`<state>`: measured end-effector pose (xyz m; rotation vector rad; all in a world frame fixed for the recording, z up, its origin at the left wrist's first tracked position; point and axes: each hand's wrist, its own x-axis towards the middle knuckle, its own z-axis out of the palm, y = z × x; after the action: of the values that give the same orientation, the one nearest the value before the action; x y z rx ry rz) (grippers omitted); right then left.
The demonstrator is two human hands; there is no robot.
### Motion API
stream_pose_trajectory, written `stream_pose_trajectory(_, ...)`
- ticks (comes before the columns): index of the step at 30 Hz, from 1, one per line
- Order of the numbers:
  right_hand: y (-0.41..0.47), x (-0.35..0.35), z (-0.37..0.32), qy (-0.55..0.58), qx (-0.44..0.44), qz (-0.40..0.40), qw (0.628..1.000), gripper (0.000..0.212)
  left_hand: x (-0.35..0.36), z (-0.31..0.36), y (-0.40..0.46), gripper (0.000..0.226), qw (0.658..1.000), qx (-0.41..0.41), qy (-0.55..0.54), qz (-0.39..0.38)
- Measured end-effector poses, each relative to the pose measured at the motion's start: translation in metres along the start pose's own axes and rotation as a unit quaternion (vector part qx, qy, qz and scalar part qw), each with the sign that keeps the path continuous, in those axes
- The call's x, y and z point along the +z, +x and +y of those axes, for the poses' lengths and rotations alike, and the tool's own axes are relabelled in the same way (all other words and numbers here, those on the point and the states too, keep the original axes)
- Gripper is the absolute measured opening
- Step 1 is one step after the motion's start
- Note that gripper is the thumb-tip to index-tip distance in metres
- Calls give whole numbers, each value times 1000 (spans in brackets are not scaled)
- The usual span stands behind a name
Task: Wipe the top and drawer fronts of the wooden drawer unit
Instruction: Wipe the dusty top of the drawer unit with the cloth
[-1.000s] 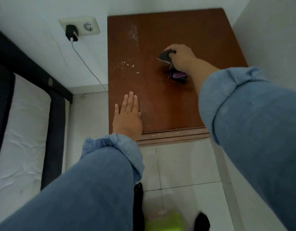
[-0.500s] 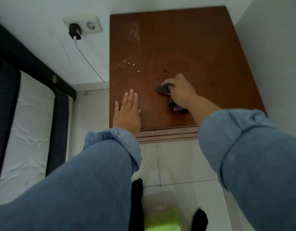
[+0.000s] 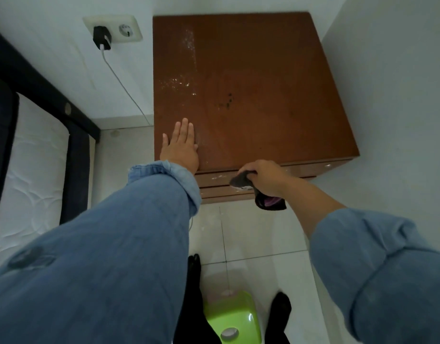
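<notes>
Drawer unit (image 3: 251,83); cloth (image 3: 241,181) in right hand (image 3: 263,176)

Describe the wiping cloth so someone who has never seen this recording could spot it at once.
Start at the brown wooden drawer unit in the corner of the white walls. At its front edge, the right hand grips a bunched dark cloth against the top drawer front. It is the only fabric there, dark grey with a purple patch hanging below the hand; the left hand holds nothing.

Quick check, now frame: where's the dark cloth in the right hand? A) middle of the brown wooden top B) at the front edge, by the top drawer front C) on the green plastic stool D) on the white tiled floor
B: the right hand grips the dark cloth at the front edge of the brown wooden drawer unit, against the top drawer front, off the top's middle.
</notes>
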<state>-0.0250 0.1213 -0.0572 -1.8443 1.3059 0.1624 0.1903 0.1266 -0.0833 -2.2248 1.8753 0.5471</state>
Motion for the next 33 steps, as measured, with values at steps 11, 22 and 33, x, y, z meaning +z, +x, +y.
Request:
stream_pose_trajectory(11, 67, -59, -76, 158, 38, 67, 985, 25, -29, -16, 9, 54, 998, 38, -31, 27)
stream_pose_trajectory(22, 223, -138, -129, 87, -27, 178, 980, 28, -60, -48, 114, 54, 986, -11, -79, 149)
stream_pose_trajectory(33, 379, -179, -156, -12, -77, 321, 944, 33, -34, -55, 155, 53, 967, 1, -151, 206)
